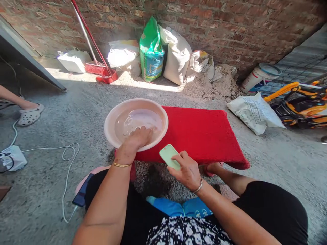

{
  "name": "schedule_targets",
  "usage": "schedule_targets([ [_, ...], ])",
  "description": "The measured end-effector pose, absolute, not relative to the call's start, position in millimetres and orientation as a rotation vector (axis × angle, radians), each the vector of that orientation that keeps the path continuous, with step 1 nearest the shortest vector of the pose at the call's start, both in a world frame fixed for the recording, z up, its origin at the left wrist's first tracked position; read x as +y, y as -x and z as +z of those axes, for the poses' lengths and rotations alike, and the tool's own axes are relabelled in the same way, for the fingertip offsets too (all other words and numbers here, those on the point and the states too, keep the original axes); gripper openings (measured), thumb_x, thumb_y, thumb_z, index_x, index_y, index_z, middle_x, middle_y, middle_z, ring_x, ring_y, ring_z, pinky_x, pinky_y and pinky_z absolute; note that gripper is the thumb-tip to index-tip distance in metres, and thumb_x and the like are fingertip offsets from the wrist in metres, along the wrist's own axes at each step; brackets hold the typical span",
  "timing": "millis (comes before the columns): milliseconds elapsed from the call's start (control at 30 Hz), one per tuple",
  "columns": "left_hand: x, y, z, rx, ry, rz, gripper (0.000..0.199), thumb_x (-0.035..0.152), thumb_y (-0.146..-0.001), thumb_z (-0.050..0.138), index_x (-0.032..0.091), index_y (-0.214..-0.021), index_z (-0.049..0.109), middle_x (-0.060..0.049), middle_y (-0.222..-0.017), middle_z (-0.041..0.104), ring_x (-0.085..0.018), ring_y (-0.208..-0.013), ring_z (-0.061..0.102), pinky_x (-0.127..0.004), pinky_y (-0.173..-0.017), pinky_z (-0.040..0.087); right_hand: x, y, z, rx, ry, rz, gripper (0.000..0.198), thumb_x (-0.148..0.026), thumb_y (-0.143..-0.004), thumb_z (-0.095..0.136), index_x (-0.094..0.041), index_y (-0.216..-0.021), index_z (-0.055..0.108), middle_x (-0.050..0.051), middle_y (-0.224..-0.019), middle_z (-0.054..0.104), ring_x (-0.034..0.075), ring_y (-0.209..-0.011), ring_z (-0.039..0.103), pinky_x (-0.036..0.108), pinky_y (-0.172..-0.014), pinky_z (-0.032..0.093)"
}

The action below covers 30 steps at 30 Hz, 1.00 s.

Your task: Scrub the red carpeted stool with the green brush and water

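A pale pink basin (110,126) of water stands on the left end of a bench covered in red plush cloth (199,132). My left hand (136,137) reaches over its near rim, fingers dipped in the water; whether they grip anything under the surface is hidden. Above the near edge of the red cloth, my right hand (187,170) is closed around a light green flat piece with rounded corners (168,154). A small hole shows near its far end. Its underside is out of sight.
Against the brick wall stand a green sack (152,54), a white sack (177,56) and a red broom and dustpan (108,76). A phone (83,192) on a white cable lies by my left leg. Another person's foot in a clog (32,115) is at left; a toy digger (304,102) stands right.
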<state>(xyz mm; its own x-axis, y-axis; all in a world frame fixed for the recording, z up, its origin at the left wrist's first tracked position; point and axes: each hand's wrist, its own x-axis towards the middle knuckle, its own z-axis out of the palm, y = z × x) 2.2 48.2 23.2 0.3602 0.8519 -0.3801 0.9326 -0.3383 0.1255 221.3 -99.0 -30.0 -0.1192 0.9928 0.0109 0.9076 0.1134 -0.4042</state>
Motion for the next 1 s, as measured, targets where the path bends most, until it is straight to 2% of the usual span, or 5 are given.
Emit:
schedule_targets([
  [133, 43.8, 1.7, 24.0, 1.527, -2.388, -0.254, 0.045, 0.017, -0.101, 0.041, 0.018, -0.141, 0.061, -0.017, -0.134, 0.064, -0.031, -0.128, 0.061, -0.047, -0.106, 0.05, -88.3, -171.4, -31.5, -2.407, 1.751, 0.4, 0.031, -0.05, -0.089, 0.072, -0.026, -0.109, 0.076, 0.009, -0.103, 0.066, 0.022, -0.088, 0.06, 0.031, -0.077, 0.041],
  [300, 50.0, -3.5, 21.8, 1.561, -2.33, -0.35, 0.043, 0.021, -0.103, 0.04, 0.018, -0.14, 0.062, -0.018, -0.131, 0.063, -0.033, -0.122, 0.062, -0.048, -0.102, 0.052, -93.2, -213.2, -36.4, -2.402, 1.845, 0.322, 0.03, -0.046, -0.09, 0.071, -0.026, -0.111, 0.075, 0.008, -0.105, 0.065, 0.022, -0.09, 0.059, 0.031, -0.079, 0.04],
  [533, 63.2, -6.2, 15.6, 1.611, -2.265, -0.429, 0.047, 0.032, -0.104, 0.042, 0.02, -0.146, 0.06, -0.019, -0.132, 0.062, -0.038, -0.123, 0.063, -0.053, -0.102, 0.051, -141.0, -380.4, -44.7, -1.757, 2.382, 0.214, 0.035, -0.05, -0.086, 0.067, -0.028, -0.114, 0.07, 0.007, -0.11, 0.066, 0.024, -0.094, 0.066, 0.033, -0.076, 0.048],
  [733, 62.5, -6.0, 16.4, 1.627, -2.259, -0.492, 0.048, 0.031, -0.104, 0.042, 0.018, -0.146, 0.06, -0.021, -0.136, 0.061, -0.038, -0.125, 0.062, -0.052, -0.103, 0.051, -177.7, -480.1, -35.8, -1.095, 2.83, 0.098, 0.048, -0.064, -0.077, 0.062, -0.027, -0.107, 0.069, 0.016, -0.118, 0.067, 0.039, -0.106, 0.067, 0.051, -0.083, 0.054],
  [1000, 58.8, -6.0, 16.7, 1.609, -2.259, -0.408, 0.046, 0.03, -0.103, 0.041, 0.018, -0.143, 0.062, -0.022, -0.13, 0.062, -0.038, -0.122, 0.062, -0.055, -0.099, 0.053, -112.0, -353.9, -28.8, -1.514, 2.244, 0.375, 0.049, -0.068, -0.075, 0.067, -0.03, -0.106, 0.069, 0.008, -0.109, 0.071, 0.03, -0.1, 0.069, 0.041, -0.084, 0.053],
])
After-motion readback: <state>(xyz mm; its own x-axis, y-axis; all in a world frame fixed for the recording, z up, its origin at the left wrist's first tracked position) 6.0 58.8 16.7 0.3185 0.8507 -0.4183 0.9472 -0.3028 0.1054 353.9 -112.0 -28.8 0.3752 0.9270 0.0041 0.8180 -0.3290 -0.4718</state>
